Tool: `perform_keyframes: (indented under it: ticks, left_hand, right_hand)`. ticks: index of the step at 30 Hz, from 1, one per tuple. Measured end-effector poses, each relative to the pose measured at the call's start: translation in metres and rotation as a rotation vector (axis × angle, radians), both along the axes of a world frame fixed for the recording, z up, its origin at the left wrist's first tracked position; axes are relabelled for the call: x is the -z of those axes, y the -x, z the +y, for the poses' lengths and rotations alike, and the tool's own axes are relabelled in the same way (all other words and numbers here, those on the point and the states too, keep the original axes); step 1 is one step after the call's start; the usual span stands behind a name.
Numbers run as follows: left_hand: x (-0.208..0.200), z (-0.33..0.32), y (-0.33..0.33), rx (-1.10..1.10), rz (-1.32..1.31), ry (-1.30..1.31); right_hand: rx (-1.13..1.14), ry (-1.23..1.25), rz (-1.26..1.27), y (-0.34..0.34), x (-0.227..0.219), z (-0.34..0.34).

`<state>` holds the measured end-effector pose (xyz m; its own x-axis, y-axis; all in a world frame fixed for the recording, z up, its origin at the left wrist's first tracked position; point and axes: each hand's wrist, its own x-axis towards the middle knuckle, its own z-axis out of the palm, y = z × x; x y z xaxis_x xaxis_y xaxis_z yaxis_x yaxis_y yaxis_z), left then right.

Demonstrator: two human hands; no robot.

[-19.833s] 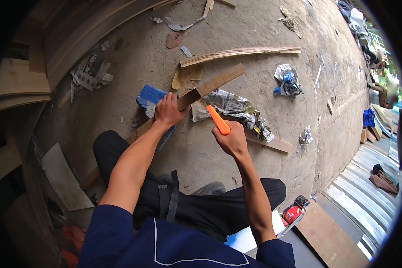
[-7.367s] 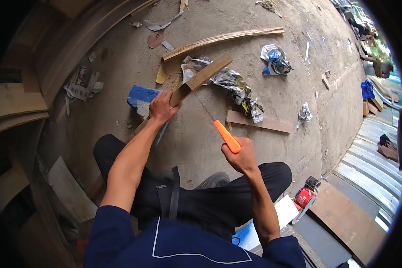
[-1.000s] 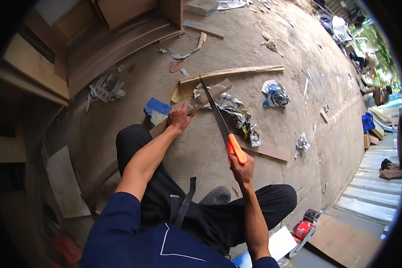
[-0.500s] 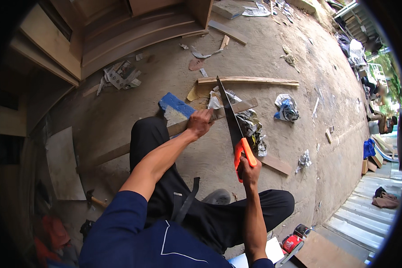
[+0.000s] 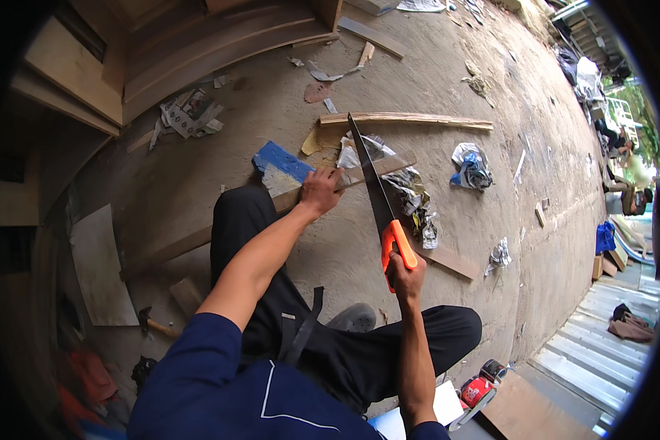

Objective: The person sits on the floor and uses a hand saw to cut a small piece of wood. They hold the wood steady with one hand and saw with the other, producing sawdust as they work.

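Note:
My left hand (image 5: pixel 321 191) is closed over a long wooden plank (image 5: pixel 176 248), pressing it down beside a block with blue paint (image 5: pixel 284 163). The plank slants from the lower left, across my left thigh, to its free end right of the hand. In my right hand (image 5: pixel 406 274) is the orange handle of a handsaw (image 5: pixel 399 246), gripped with wrapped fingers. Its dark blade crosses the plank just right of my left hand, the tip pointing away from me. How deep the teeth sit in the wood cannot be made out.
Beyond the saw tip lies a pale wood strip (image 5: pixel 418 121). Crumpled paper (image 5: pixel 474 170) and a short board (image 5: pixel 447 261) lie to the right. A hammer (image 5: pixel 154 324) rests at left, below wooden cabinetry (image 5: pixel 220 55). A red-and-black tool (image 5: pixel 480 389) sits lower right.
The view has shifted slightly, and a wood block now shows beside my left upper arm. Both hands keep their grips, with the saw at nearly the same place across the plank.

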<state>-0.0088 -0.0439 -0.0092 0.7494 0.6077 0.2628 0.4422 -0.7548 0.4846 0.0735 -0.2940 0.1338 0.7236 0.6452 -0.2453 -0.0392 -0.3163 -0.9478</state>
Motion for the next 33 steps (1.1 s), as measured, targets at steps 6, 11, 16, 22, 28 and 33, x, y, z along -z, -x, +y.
perform_keyframes:
  ticks: [6,11,16,22,28,33]
  left_hand:
    - [-0.004,0.006,-0.004,-0.054,-0.005,0.109]
    - [-0.009,0.010,-0.012,-0.234,0.021,0.324]
    - [-0.003,0.013,-0.018,-0.298,0.093,0.340]
    - [0.002,0.016,-0.017,-0.294,0.075,0.364]
    - [-0.006,0.014,-0.019,-0.301,0.114,0.383]
    - [-0.006,0.013,-0.021,-0.293,0.146,0.337]
  right_hand:
    - [-0.097,0.096,-0.159,-0.006,0.019,-0.011]
    - [-0.121,0.133,-0.173,-0.003,0.024,-0.008]
    - [-0.174,0.130,-0.279,-0.005,0.017,-0.002]
    - [-0.224,0.118,-0.285,-0.005,0.018,-0.006]
    - [-0.279,0.111,-0.325,-0.002,0.015,-0.008]
    - [-0.317,0.107,-0.329,0.001,0.013,-0.010]
